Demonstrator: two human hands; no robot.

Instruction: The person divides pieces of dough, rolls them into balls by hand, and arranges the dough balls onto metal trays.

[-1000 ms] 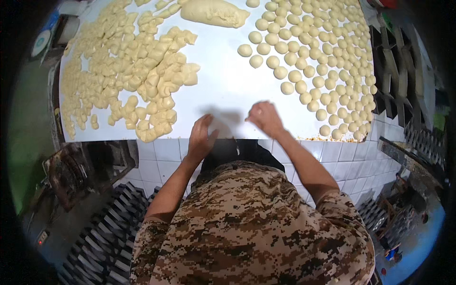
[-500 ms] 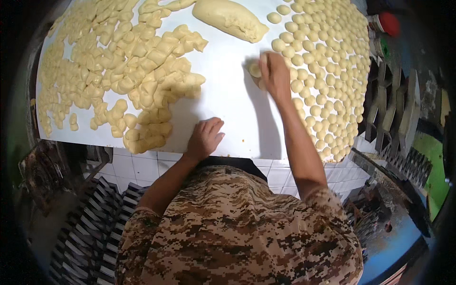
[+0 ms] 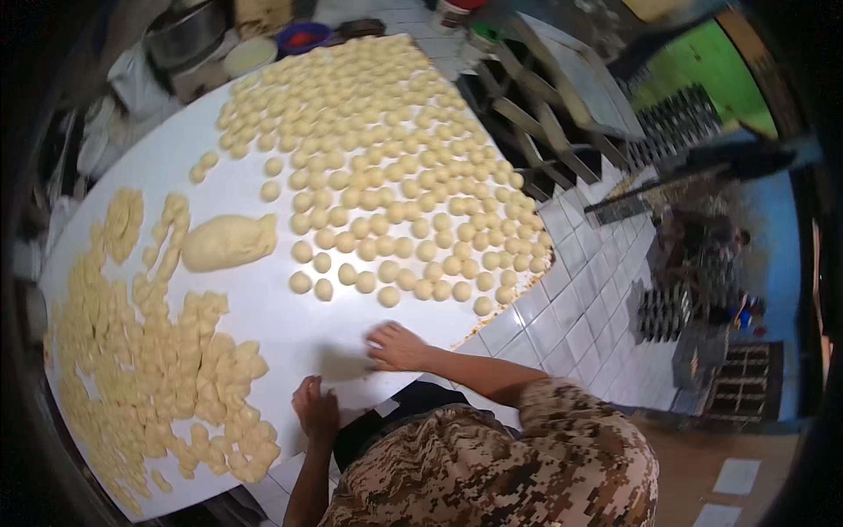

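Observation:
My left hand is over the white table's near edge, fingers pointing away from me, thumb apart, with nothing seen in it. My right hand lies palm down on the tabletop just to its right, its fingers stretched toward the left and slightly spread; nothing shows in it. Beyond the right hand are many round dough balls, spread in loose rows. Left of my hands lies a mass of cut dough pieces, some stuck together. A large dough log rests between the pieces and the balls.
The white table has a crumb-strewn right edge. Metal baking molds are stacked past it, above a tiled floor. At the far side stand a large pot and a purple bowl.
The view has swung to the right, showing more floor and room. My right hand has come back from beside the dough balls to the near edge, close to my left hand.

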